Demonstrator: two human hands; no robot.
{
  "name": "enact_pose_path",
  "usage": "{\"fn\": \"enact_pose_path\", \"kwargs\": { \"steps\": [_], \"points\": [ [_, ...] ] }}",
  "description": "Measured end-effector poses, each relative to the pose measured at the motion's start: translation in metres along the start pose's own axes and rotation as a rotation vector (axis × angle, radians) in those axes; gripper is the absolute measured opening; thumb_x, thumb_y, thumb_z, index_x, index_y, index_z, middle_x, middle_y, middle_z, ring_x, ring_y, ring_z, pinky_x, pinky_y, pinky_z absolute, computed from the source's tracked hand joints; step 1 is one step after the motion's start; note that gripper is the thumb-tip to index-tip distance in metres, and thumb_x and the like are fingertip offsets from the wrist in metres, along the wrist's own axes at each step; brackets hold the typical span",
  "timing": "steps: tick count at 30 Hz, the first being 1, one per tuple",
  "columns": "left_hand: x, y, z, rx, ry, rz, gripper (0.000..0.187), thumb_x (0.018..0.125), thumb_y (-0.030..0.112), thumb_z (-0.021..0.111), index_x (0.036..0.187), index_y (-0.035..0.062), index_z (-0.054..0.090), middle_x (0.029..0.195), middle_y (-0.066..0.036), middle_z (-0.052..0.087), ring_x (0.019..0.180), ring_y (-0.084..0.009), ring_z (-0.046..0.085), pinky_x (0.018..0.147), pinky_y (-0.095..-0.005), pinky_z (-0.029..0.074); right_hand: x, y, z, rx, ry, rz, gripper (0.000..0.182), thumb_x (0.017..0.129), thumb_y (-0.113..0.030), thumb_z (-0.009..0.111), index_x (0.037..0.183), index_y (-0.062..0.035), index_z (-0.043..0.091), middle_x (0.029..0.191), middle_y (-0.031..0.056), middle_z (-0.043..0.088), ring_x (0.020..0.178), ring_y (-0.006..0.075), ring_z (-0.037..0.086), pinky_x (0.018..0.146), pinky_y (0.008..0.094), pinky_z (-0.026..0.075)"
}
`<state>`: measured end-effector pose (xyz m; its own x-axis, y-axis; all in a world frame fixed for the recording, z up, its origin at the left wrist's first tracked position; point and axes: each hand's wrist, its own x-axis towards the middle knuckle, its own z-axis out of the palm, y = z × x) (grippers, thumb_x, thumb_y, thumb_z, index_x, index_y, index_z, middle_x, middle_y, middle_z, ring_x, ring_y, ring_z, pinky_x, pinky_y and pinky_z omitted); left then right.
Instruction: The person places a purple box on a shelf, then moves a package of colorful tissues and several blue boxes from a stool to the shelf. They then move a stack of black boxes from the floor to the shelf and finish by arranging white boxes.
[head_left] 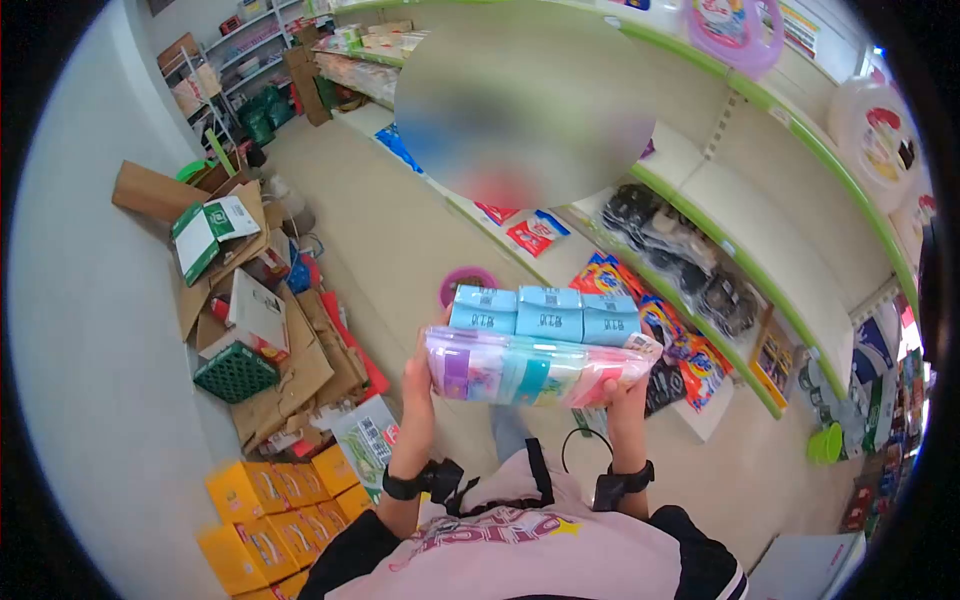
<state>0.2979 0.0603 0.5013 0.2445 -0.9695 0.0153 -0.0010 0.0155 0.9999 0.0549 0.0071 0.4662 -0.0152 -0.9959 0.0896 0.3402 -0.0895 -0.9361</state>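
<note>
Both my hands carry a stack of soft packs in front of my chest. My left hand (418, 385) is closed on the left end of the stack, and my right hand (627, 398) grips its right end. The nearer pack (530, 372) is wrapped in clear plastic and shows purple, teal and pink parts. Behind it, touching it, are light blue packs (548, 315) in a row. Some of my fingers are hidden beneath the stack.
Green-edged shelves (760, 240) curve along the right, holding bagged shoes (680, 250) and large bottles (875, 140). Detergent bags (700, 370) lie low beside them. Flattened cardboard (310, 370) and yellow boxes (265, 530) are at left. A purple basin (468, 284) sits on the floor ahead.
</note>
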Motion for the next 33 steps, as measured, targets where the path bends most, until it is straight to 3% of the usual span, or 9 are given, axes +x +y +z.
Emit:
{"fn": "enact_pose_path", "kwargs": {
  "steps": [6, 9, 11, 12, 13, 18, 20, 27, 33],
  "points": [
    [0.025, -0.111, -0.004, -0.067, 0.109, 0.158, 0.082, 0.094, 0.062, 0.015, 0.14, -0.0032, 0.034, 0.141, -0.011, 0.041, 0.13, -0.0222, 0.037, 0.109, -0.0348, 0.024, 0.041, 0.108, -0.022, 0.146, -0.133, -0.02, 0.106, 0.064, -0.04, 0.084, 0.142, -0.005, 0.021, 0.131, 0.0109, 0.041, 0.119, 0.0216, 0.046, 0.098, 0.0349, 0.042],
    [0.046, -0.117, -0.018, 0.031, 0.185, 0.217, 0.081, 0.094, 0.062, 0.017, 0.14, -0.0027, 0.034, 0.14, -0.012, 0.043, 0.129, -0.023, 0.04, 0.108, -0.0356, 0.027, 0.068, 0.142, -0.002, 0.193, -0.193, -0.033, 0.106, 0.064, -0.04, 0.084, 0.142, -0.0046, 0.021, 0.13, 0.0111, 0.041, 0.119, 0.022, 0.046, 0.097, 0.0356, 0.043],
    [0.047, -0.142, -0.035, 0.151, 0.254, 0.167, 0.088, 0.09, 0.068, 0.016, 0.141, -0.0021, 0.032, 0.143, -0.011, 0.039, 0.132, -0.0237, 0.035, 0.109, -0.035, 0.021, 0.07, 0.194, -0.007, 0.213, -0.191, 0.03, 0.106, 0.063, -0.039, 0.084, 0.141, -0.0021, 0.022, 0.131, 0.0116, 0.041, 0.119, 0.0227, 0.047, 0.097, 0.0365, 0.044],
    [0.046, -0.169, -0.044, -0.092, 0.256, 0.223, 0.086, 0.091, 0.066, 0.016, 0.141, -0.0015, 0.032, 0.142, -0.011, 0.04, 0.132, -0.0233, 0.034, 0.109, -0.0352, 0.02, 0.075, 0.207, 0.0, 0.246, -0.232, -0.043, 0.107, 0.063, -0.039, 0.085, 0.14, -0.0009, 0.022, 0.131, 0.012, 0.041, 0.119, 0.023, 0.046, 0.098, 0.0368, 0.043],
    [0.05, -0.15, -0.055, -0.099, 0.256, 0.207, 0.086, 0.091, 0.066, 0.016, 0.141, -0.0015, 0.032, 0.142, -0.011, 0.04, 0.132, -0.0233, 0.034, 0.109, -0.0352, 0.02, 0.083, 0.188, 0.023, 0.25, -0.269, -0.106, 0.108, 0.062, -0.038, 0.085, 0.14, 0.0004, 0.022, 0.132, 0.0123, 0.04, 0.119, 0.0234, 0.046, 0.098, 0.037, 0.043],
    [0.088, -0.205, -0.091, -0.042, 0.301, 0.306, 0.082, 0.092, 0.064, 0.016, 0.14, -0.0002, 0.034, 0.141, -0.009, 0.041, 0.132, -0.0224, 0.034, 0.109, -0.0354, 0.019, 0.123, 0.273, 0.055, 0.345, -0.37, -0.188, 0.105, 0.066, -0.032, 0.084, 0.141, -0.0002, 0.019, 0.134, 0.0131, 0.038, 0.121, 0.0236, 0.045, 0.1, 0.0372, 0.042],
    [0.132, -0.167, -0.096, -0.058, 0.321, 0.245, 0.081, 0.093, 0.063, 0.017, 0.141, 0.0, 0.034, 0.141, -0.009, 0.041, 0.132, -0.0221, 0.034, 0.109, -0.0352, 0.019, 0.169, 0.243, 0.08, 0.303, -0.366, -0.148, 0.105, 0.066, -0.032, 0.084, 0.142, -0.0008, 0.019, 0.134, 0.0129, 0.038, 0.121, 0.0236, 0.044, 0.1, 0.0372, 0.042],
    [0.277, -0.164, -0.189, -0.268, 0.072, 0.11, 0.077, 0.095, 0.06, 0.018, 0.139, -0.0003, 0.037, 0.138, -0.009, 0.045, 0.126, -0.0222, 0.04, 0.107, -0.0356, 0.023, 0.221, 0.253, 0.169, 0.15, -0.108, -0.205, 0.102, 0.069, -0.034, 0.082, 0.142, -0.0029, 0.019, 0.135, 0.0128, 0.038, 0.123, 0.0227, 0.042, 0.102, 0.0378, 0.039],
    [0.406, -0.157, -0.232, -0.062, -0.171, -0.003, 0.069, 0.097, 0.054, 0.018, 0.135, 0.0016, 0.042, 0.126, -0.007, 0.052, 0.117, -0.0202, 0.045, 0.099, -0.0327, 0.031, 0.245, 0.267, 0.228, 0.001, 0.143, -0.14, 0.094, 0.073, -0.034, 0.076, 0.142, -0.0036, 0.02, 0.133, 0.012, 0.039, 0.123, 0.0219, 0.041, 0.101, 0.0368, 0.038]
  ]
}}
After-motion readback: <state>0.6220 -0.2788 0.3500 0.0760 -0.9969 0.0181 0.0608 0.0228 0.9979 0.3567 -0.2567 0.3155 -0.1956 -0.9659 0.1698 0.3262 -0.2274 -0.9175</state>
